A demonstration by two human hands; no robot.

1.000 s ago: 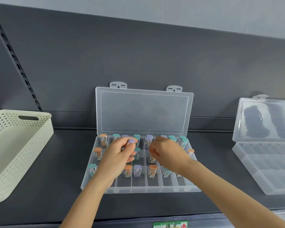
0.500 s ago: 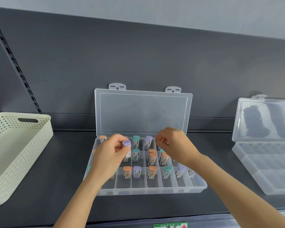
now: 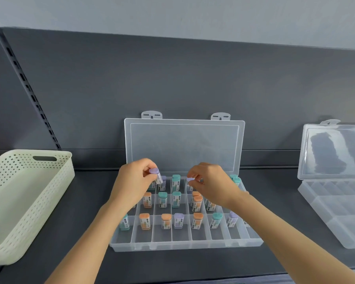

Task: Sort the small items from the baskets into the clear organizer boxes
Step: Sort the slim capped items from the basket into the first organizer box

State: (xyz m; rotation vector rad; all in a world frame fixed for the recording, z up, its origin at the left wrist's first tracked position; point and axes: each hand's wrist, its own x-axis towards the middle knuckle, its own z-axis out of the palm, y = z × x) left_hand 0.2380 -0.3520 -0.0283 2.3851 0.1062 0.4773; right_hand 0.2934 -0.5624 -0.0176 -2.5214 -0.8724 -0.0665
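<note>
"Where's the left hand (image 3: 133, 185) working?"

"Above the far left cells of the clear plastic organizer box (image 3: 184, 245). Its fingers are curled round a small purple-capped tube (image 3: 155, 173), cap up and slightly tilted. I'd guess that's so it drops in standing, like the others."

"And the right hand (image 3: 211, 185)?"

"Near it, pinching the cap of a second purple-capped tube (image 3: 190, 179) in the far row, probably to seat it straight."

"Why is the hinged clear lid (image 3: 182, 144) upright?"

"It leans on the dark back panel, so every cell is within reach. The cream perforated plastic basket (image 3: 29, 201) sits left on the grey shelf (image 3: 86, 201), one purplish item at its near edge. Another open clear box (image 3: 336, 212) stands right."
</note>
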